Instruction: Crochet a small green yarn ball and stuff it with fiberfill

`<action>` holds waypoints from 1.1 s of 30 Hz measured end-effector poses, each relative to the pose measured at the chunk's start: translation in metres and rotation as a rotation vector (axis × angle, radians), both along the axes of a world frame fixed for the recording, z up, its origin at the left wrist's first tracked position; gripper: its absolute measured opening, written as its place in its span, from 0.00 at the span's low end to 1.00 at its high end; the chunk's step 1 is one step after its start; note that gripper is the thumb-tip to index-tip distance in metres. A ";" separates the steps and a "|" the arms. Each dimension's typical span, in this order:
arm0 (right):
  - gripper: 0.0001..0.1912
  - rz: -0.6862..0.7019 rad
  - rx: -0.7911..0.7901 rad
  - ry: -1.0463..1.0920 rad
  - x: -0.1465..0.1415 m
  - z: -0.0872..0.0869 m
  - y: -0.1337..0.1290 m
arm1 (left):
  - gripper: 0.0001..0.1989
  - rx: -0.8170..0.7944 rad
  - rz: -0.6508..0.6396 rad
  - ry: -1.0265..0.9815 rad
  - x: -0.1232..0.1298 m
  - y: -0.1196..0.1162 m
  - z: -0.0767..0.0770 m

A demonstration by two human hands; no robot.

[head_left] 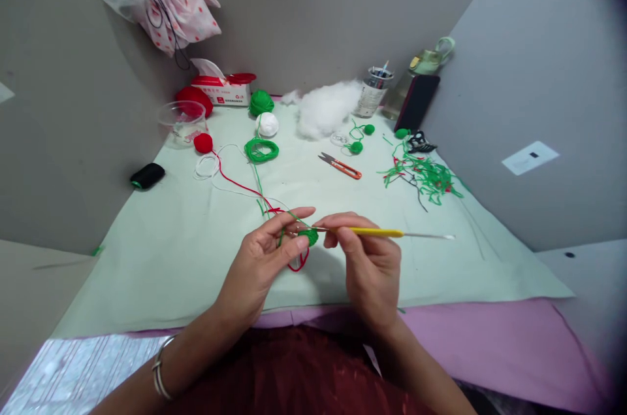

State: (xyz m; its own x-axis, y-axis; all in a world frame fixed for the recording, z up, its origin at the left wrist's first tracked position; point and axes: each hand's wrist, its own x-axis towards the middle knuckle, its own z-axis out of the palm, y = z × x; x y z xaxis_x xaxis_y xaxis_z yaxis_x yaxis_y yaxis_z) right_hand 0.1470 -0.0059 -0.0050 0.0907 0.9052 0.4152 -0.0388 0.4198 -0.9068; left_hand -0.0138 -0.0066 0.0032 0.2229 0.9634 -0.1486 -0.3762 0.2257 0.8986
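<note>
Your left hand [257, 261] pinches the small green piece [310, 238] between thumb and fingers, at the near middle of the table [210, 258], just above the cloth. Your right hand [375, 265] grips the yellow-handled hook [377, 232], thumb and fingers closed on it; its working end points to 9 o'clock and meets the green piece, while its metal tail sticks out toward 3 o'clock. A loop of red yarn [298, 267] hangs at 6 o'clock below the piece.

Taking that piece as your clock centre, the coil of green yarn [261, 150] lies at 11 o'clock, with the white ball [267, 125] and the larger green ball [261, 102] beyond it. The small red ball [203, 142] sits at 10 o'clock, just beside the clear plastic cup [182, 134]; the black spool [147, 176] is between 9 and 10. At 12 o'clock you have the fluffy white stuffing [326, 111], and at 1 o'clock the orange-handled scissors [343, 167], with the pen cup [373, 93] farther out. The heap of yarn scraps [431, 178] spreads at 2 o'clock, and the dark phone [416, 101] leans behind it, against the bottle [399, 91].
</note>
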 end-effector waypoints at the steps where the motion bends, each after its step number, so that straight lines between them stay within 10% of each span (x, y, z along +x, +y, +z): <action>1: 0.09 0.011 -0.024 0.043 0.001 -0.002 0.001 | 0.15 -0.001 0.001 0.016 -0.001 0.000 0.000; 7: 0.11 0.043 -0.035 0.032 0.005 0.001 -0.001 | 0.15 0.029 0.068 0.046 -0.005 0.001 0.001; 15: 0.15 -0.171 0.542 -0.666 -0.002 -0.010 -0.009 | 0.23 -0.047 0.103 -0.063 0.000 -0.002 0.001; 23: 0.11 -0.064 0.165 -0.126 0.000 0.004 -0.005 | 0.21 -0.148 0.016 -0.173 -0.003 0.003 0.007; 33: 0.18 -0.187 0.451 -0.528 -0.004 -0.007 -0.010 | 0.22 -0.194 -0.015 -0.208 0.002 0.002 0.004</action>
State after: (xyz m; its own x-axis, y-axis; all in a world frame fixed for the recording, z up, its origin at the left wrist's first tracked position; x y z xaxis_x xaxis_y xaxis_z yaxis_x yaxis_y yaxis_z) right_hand 0.1434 -0.0155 -0.0116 -0.0886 0.6237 0.7766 0.4667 0.7148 -0.5208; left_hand -0.0113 -0.0043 0.0069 0.2816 0.9178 -0.2799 -0.5437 0.3929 0.7417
